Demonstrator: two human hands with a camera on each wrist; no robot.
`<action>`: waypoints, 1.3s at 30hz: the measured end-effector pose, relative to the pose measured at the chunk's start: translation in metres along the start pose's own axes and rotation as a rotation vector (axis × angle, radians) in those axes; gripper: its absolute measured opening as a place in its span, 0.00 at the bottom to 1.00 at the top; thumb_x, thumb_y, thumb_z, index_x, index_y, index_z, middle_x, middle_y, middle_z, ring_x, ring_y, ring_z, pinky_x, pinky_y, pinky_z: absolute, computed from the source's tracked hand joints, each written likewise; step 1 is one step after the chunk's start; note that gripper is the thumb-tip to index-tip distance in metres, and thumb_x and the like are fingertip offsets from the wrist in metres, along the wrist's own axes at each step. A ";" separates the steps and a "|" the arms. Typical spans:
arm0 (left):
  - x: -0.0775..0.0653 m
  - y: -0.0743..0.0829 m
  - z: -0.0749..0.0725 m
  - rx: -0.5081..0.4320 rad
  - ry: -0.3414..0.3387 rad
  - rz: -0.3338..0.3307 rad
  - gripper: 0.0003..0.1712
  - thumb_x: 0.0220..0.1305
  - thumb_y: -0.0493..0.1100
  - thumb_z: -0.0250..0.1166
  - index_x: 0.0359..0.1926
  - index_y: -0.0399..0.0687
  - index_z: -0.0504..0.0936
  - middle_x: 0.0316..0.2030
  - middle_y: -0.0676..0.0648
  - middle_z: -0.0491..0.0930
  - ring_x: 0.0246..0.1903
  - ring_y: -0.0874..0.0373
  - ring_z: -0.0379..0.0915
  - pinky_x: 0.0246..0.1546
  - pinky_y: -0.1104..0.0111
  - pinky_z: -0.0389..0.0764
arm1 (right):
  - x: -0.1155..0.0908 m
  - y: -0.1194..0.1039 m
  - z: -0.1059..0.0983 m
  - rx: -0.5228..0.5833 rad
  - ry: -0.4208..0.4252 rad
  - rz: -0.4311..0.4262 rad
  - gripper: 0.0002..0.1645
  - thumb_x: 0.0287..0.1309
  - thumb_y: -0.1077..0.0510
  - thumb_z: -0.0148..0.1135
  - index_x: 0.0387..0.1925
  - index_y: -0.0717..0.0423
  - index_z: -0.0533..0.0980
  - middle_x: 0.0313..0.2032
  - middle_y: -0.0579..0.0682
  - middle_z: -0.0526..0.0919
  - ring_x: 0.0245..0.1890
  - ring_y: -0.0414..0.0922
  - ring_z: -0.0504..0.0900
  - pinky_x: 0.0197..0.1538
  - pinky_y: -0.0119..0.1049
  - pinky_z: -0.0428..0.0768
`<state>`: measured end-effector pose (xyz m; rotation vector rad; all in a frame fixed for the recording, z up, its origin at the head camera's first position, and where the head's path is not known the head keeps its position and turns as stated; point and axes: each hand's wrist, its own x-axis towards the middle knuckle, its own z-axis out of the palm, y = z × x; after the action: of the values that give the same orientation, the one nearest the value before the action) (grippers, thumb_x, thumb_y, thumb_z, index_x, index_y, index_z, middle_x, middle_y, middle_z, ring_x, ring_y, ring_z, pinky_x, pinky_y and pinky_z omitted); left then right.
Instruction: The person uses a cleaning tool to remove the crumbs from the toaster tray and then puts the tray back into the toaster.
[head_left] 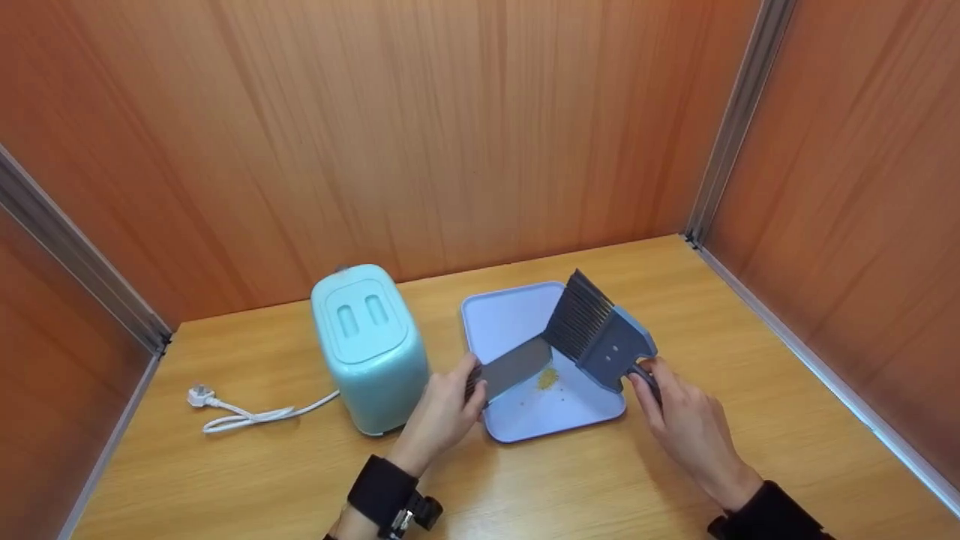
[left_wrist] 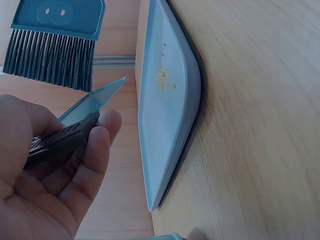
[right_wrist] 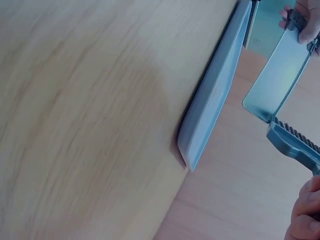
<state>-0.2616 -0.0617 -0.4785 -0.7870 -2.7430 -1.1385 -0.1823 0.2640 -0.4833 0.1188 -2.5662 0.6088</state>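
A lavender-blue tray [head_left: 499, 315] lies on the table with a small heap of yellow-brown crumbs [head_left: 547, 379] and a few stray specks on it. My left hand [head_left: 442, 409] grips the ridged dark handle of a small flat dustpan [head_left: 517, 367], which is raised over the tray. With my right hand [head_left: 690, 424] I hold a blue-grey hand brush [head_left: 616, 349] by its handle, fingers wrapped round it. The dark bristles [left_wrist: 52, 60] point up and away from me, their edge at the far end of the dustpan [right_wrist: 277, 77]. Both tools are clear of the tray.
Left of the tray stands a light-blue toaster [head_left: 371, 330] with a lidded top, close to my left forearm. Its white cord and plug [head_left: 251, 416] lie on the table [head_left: 262, 487] farther left. Wooden panels [head_left: 450, 150] close in the back and both sides.
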 end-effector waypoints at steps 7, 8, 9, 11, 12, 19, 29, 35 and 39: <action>0.001 0.004 -0.001 -0.014 -0.021 -0.013 0.08 0.79 0.37 0.59 0.55 0.44 0.77 0.44 0.39 0.90 0.29 0.61 0.86 0.27 0.76 0.83 | -0.002 0.005 0.006 -0.032 -0.056 0.012 0.09 0.75 0.58 0.66 0.48 0.59 0.79 0.28 0.49 0.84 0.17 0.34 0.67 0.20 0.26 0.65; 0.001 0.004 -0.001 -0.010 -0.019 -0.013 0.08 0.79 0.36 0.59 0.55 0.44 0.77 0.44 0.39 0.90 0.29 0.61 0.86 0.27 0.76 0.83 | -0.003 0.005 0.006 -0.031 -0.066 0.016 0.08 0.75 0.58 0.66 0.48 0.59 0.79 0.29 0.49 0.84 0.17 0.34 0.67 0.20 0.26 0.65; 0.002 0.004 -0.002 -0.008 -0.015 -0.013 0.08 0.79 0.36 0.58 0.55 0.44 0.77 0.44 0.38 0.90 0.29 0.61 0.86 0.27 0.76 0.83 | -0.003 0.006 0.006 -0.031 -0.074 0.019 0.08 0.75 0.58 0.66 0.48 0.59 0.79 0.29 0.50 0.85 0.17 0.35 0.68 0.21 0.27 0.65; 0.002 0.004 -0.002 -0.005 -0.008 -0.011 0.08 0.79 0.36 0.59 0.54 0.43 0.78 0.44 0.38 0.90 0.29 0.60 0.86 0.26 0.76 0.83 | -0.004 0.007 0.007 -0.030 -0.092 0.024 0.09 0.75 0.57 0.66 0.49 0.59 0.79 0.31 0.51 0.88 0.18 0.35 0.69 0.21 0.27 0.67; 0.002 0.004 -0.002 -0.002 -0.005 -0.009 0.08 0.79 0.36 0.59 0.54 0.43 0.78 0.44 0.38 0.90 0.29 0.60 0.86 0.26 0.77 0.83 | -0.004 0.008 0.008 -0.032 -0.101 0.026 0.09 0.76 0.57 0.65 0.49 0.59 0.79 0.32 0.52 0.89 0.19 0.35 0.70 0.22 0.27 0.67; 0.003 0.001 -0.001 0.057 0.009 -0.005 0.05 0.79 0.36 0.59 0.52 0.45 0.77 0.33 0.44 0.88 0.25 0.63 0.83 0.24 0.77 0.81 | -0.007 0.006 0.003 0.034 -0.102 0.067 0.08 0.76 0.56 0.64 0.48 0.58 0.80 0.28 0.47 0.84 0.22 0.36 0.73 0.24 0.28 0.69; 0.003 -0.001 0.000 0.067 0.054 0.033 0.03 0.77 0.35 0.60 0.48 0.44 0.76 0.29 0.47 0.85 0.24 0.63 0.81 0.23 0.77 0.80 | -0.013 -0.010 0.005 0.178 -0.038 0.010 0.03 0.73 0.59 0.68 0.43 0.54 0.81 0.27 0.42 0.83 0.22 0.32 0.73 0.25 0.28 0.73; 0.003 0.001 0.002 0.060 0.051 0.033 0.03 0.77 0.36 0.60 0.48 0.46 0.76 0.30 0.47 0.85 0.26 0.62 0.82 0.23 0.78 0.80 | -0.016 -0.016 0.015 0.112 -0.117 -0.026 0.04 0.72 0.58 0.69 0.43 0.53 0.81 0.31 0.46 0.88 0.24 0.31 0.74 0.26 0.27 0.73; 0.002 0.001 0.003 0.106 0.073 0.063 0.02 0.77 0.36 0.61 0.46 0.45 0.76 0.29 0.48 0.84 0.26 0.62 0.80 0.23 0.76 0.79 | -0.013 -0.010 0.016 0.045 -0.139 0.001 0.06 0.73 0.56 0.68 0.46 0.53 0.81 0.37 0.51 0.92 0.26 0.34 0.80 0.26 0.29 0.76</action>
<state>-0.2622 -0.0582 -0.4791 -0.7959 -2.6732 -0.9818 -0.1762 0.2474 -0.4978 0.1806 -2.6874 0.6806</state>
